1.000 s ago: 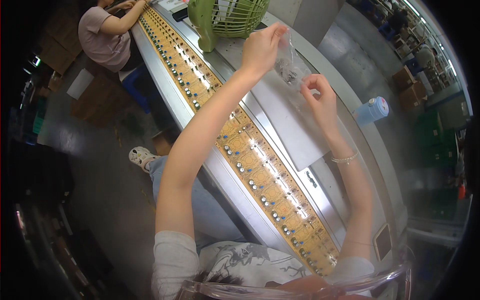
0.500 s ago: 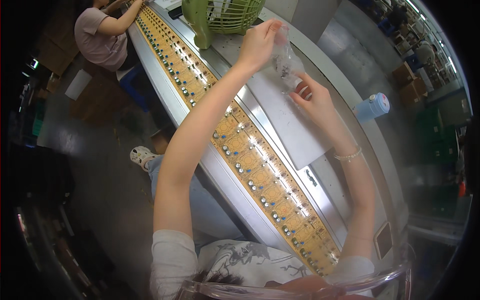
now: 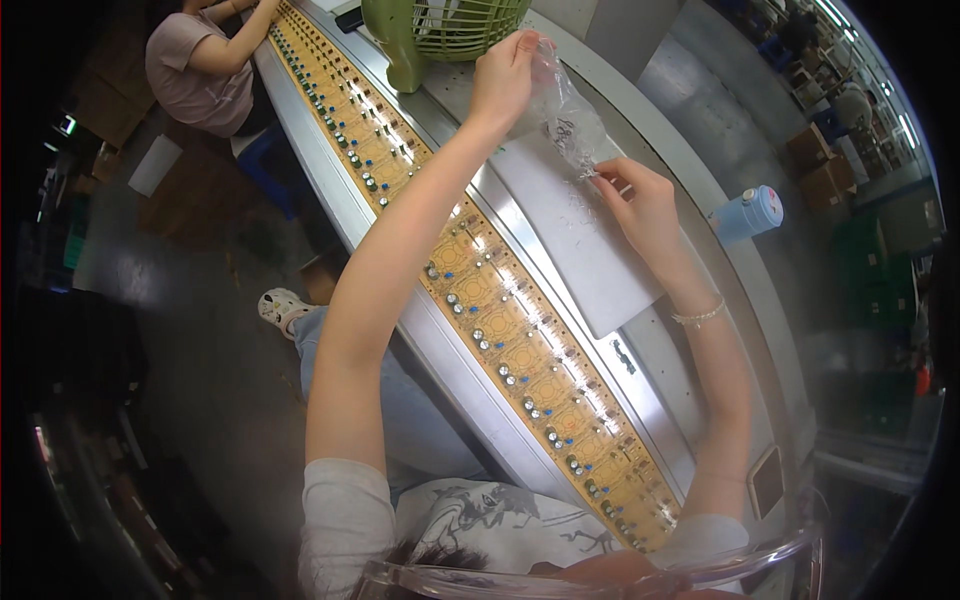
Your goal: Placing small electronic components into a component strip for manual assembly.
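My left hand (image 3: 505, 75) holds the top of one clear plastic bag (image 3: 587, 118), and my right hand (image 3: 640, 205) pinches its lower end; the bag stretches between them, over one white board (image 3: 612, 280). I judge it light, soft, rather slippery, best taken by its gathered ends. The small parts (image 3: 563, 131) inside are too blurred to count. Nearby: one green fan (image 3: 465, 20), one blue bottle (image 3: 748, 214).

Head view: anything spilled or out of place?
Possibly. Thin bits show below the lower end of the clear bag, over the pale board; odd, as other small parts are bagged. Can't tell whether they're falling or lying there. A small dark piece also sits alone by the board's near corner.
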